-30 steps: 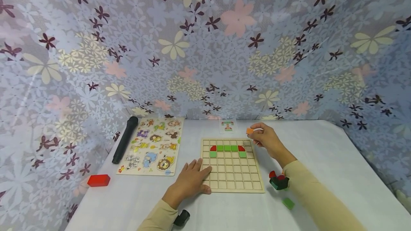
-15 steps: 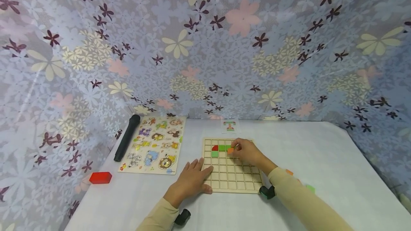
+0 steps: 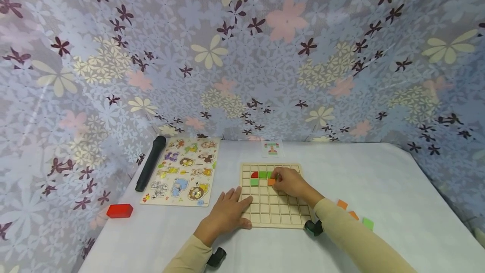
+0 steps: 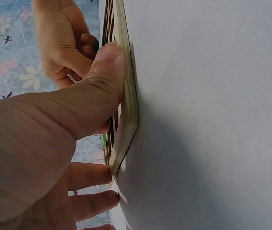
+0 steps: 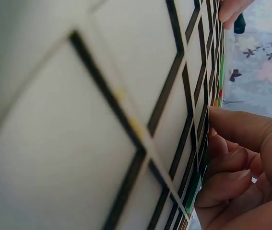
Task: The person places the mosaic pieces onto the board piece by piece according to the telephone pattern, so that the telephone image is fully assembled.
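A wooden grid board (image 3: 265,206) lies flat on the table. Green tiles (image 3: 262,174), a red curved tile (image 3: 254,175) and an orange square tile (image 3: 271,182) sit in its upper cells. The fingers of my right hand (image 3: 291,182) pinch the orange tile, which lies in a cell just below the green row. That hand hides the cells at the row's right end. My left hand (image 3: 226,210) rests with spread fingers along the board's left edge; in the left wrist view its thumb (image 4: 109,67) presses on the rim.
Loose orange tiles (image 3: 342,204) and a green tile (image 3: 368,223) lie right of the board. A pattern card (image 3: 272,149) stands behind it. To the left are an animal puzzle (image 3: 182,180), a black cylindrical stick (image 3: 150,164) and a red block (image 3: 119,211).
My right hand has carried the orange tile from beyond the board's upper right corner leftward and down into a cell below the green row. My left hand has stayed on the edge.
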### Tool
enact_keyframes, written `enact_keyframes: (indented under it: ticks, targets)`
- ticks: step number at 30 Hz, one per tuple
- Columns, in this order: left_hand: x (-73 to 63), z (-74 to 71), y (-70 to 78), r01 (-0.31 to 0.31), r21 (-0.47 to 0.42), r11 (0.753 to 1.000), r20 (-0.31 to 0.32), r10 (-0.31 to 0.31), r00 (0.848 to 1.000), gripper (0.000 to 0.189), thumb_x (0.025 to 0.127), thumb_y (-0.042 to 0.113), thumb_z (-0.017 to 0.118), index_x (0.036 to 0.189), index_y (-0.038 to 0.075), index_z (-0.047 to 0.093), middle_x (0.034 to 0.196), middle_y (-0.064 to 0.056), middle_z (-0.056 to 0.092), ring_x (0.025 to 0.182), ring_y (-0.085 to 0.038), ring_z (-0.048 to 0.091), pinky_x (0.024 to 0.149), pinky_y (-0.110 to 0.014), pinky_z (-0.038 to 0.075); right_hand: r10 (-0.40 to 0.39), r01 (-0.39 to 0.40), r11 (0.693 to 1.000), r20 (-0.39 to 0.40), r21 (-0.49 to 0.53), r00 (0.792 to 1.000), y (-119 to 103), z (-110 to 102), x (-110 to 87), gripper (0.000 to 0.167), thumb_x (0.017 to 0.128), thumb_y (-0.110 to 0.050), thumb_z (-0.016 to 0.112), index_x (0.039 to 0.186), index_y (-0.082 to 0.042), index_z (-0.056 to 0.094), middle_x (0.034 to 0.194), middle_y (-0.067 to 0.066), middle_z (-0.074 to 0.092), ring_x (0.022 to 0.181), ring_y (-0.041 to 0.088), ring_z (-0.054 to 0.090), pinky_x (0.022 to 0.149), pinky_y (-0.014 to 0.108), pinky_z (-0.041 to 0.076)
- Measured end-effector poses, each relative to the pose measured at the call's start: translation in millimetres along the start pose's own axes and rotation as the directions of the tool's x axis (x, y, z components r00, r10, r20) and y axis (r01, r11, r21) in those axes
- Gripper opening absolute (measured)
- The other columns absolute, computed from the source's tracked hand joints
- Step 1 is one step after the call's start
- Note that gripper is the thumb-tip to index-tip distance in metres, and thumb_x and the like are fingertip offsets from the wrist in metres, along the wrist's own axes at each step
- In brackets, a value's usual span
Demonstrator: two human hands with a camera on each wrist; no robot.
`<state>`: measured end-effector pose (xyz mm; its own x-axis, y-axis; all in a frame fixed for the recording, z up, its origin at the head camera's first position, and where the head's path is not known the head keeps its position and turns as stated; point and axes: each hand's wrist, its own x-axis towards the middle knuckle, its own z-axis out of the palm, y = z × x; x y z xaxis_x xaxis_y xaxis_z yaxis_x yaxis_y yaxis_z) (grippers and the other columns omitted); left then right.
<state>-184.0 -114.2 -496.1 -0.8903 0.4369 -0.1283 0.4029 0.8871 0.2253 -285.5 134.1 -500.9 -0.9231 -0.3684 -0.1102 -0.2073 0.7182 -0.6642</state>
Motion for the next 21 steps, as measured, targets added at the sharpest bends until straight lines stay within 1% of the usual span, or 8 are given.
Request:
enact_keyframes:
  ticks: [3, 5, 9, 11, 12, 16, 19, 21]
  targets:
    - [0.5, 1.5, 0.8, -0.001, -0.005, 1.0, 0.002, 0.001, 1.0, 0.081, 0.08, 0.054, 0.076, 0.15, 0.023, 0.052, 0.162, -0.02, 0.035, 0.148, -0.041, 0.035, 0.12, -0.06, 0.029, -0.026, 0.027, 0.998, -0.006, 0.05, 1.0, 0.4, -6.9, -5.2, 0.024, 0.091, -0.008, 0.073, 0.114, -0.007, 0.066, 0.08, 0.003, 0.06, 0.065, 0.017, 0.05, 0.06, 0.031, 0.043]
    - [0.2, 1.5, 1.7, -0.008, -0.01, 1.0, 0.005, 0.008, 1.0, 0.081, 0.08, 0.054, 0.076, 0.15, 0.022, 0.052, 0.162, -0.021, 0.035, 0.148, -0.041, 0.035, 0.119, -0.06, 0.029, -0.037, 0.041, 0.993, -0.034, 0.111, 0.999, -0.3, -18.0, -12.3, 0.026, 0.093, -0.01, 0.071, 0.118, -0.005, 0.065, 0.082, 0.005, 0.061, 0.066, 0.019, 0.053, 0.061, 0.033, 0.045]
    - [0.5, 0.1, 2.9, -0.007, -0.013, 1.0, 0.015, 0.008, 1.0, 0.081, 0.081, 0.053, 0.076, 0.152, 0.022, 0.051, 0.163, -0.021, 0.033, 0.149, -0.041, 0.033, 0.12, -0.06, 0.027, -0.049, 0.083, 0.973, -0.16, 0.216, 0.986, -2.6, -53.3, -35.8, 0.027, 0.099, -0.019, 0.067, 0.12, -0.003, 0.063, 0.093, 0.01, 0.063, 0.074, 0.025, 0.057, 0.063, 0.036, 0.05]
    - [0.3, -1.2, 3.2, -0.002, -0.006, 1.0, 0.016, 0.002, 1.0, 0.081, 0.081, 0.054, 0.076, 0.152, 0.022, 0.051, 0.163, -0.021, 0.033, 0.149, -0.041, 0.032, 0.121, -0.059, 0.027, -0.048, 0.104, 0.959, -0.21, 0.263, 0.976, -2.9, -72.0, -52.7, 0.029, 0.1, -0.024, 0.067, 0.12, -0.004, 0.062, 0.098, 0.01, 0.062, 0.074, 0.024, 0.057, 0.06, 0.034, 0.051]
    - [0.5, -1.5, 2.7, 0.003, -0.002, 1.0, 0.018, -0.003, 1.0, 0.081, 0.082, 0.054, 0.075, 0.152, 0.022, 0.05, 0.163, -0.02, 0.032, 0.15, -0.041, 0.031, 0.121, -0.059, 0.026, -0.052, 0.119, 0.951, -0.233, 0.284, 0.971, -2.1, -80.5, -62.2, 0.03, 0.101, -0.025, 0.067, 0.12, -0.003, 0.061, 0.098, 0.011, 0.061, 0.071, 0.022, 0.055, 0.057, 0.033, 0.049]
    - [-0.3, -2.9, 2.1, 0.01, 0.004, 1.0, 0.019, -0.01, 1.0, 0.082, 0.081, 0.054, 0.076, 0.152, 0.022, 0.05, 0.163, -0.02, 0.033, 0.15, -0.041, 0.031, 0.121, -0.059, 0.026, -0.032, 0.15, 0.9, -0.282, 0.408, 0.959, 9.4, -107.0, -105.4, 0.028, 0.102, -0.024, 0.065, 0.123, -0.006, 0.058, 0.098, 0.006, 0.058, 0.062, 0.019, 0.048, 0.051, 0.033, 0.042]
    - [-0.3, -2.2, 2.1, 0.012, -0.001, 1.0, 0.021, -0.012, 1.0, 0.082, 0.081, 0.053, 0.076, 0.152, 0.021, 0.05, 0.163, -0.02, 0.032, 0.15, -0.041, 0.03, 0.121, -0.059, 0.025, 0.009, 0.139, 0.871, -0.299, 0.47, 0.954, 29.5, -116.0, -135.0, 0.024, 0.102, -0.02, 0.065, 0.124, -0.012, 0.058, 0.101, -0.001, 0.06, 0.064, 0.018, 0.047, 0.052, 0.035, 0.039]
    - [-0.2, -0.7, 2.2, 0.012, -0.007, 1.0, 0.022, -0.012, 1.0, 0.082, 0.081, 0.053, 0.076, 0.152, 0.021, 0.05, 0.163, -0.02, 0.032, 0.15, -0.041, 0.03, 0.121, -0.059, 0.026, 0.05, 0.095, 0.869, -0.277, 0.486, 0.96, 45.9, -116.0, -150.9, 0.026, 0.101, -0.019, 0.065, 0.126, -0.014, 0.058, 0.106, -0.004, 0.061, 0.065, 0.018, 0.047, 0.052, 0.035, 0.038]
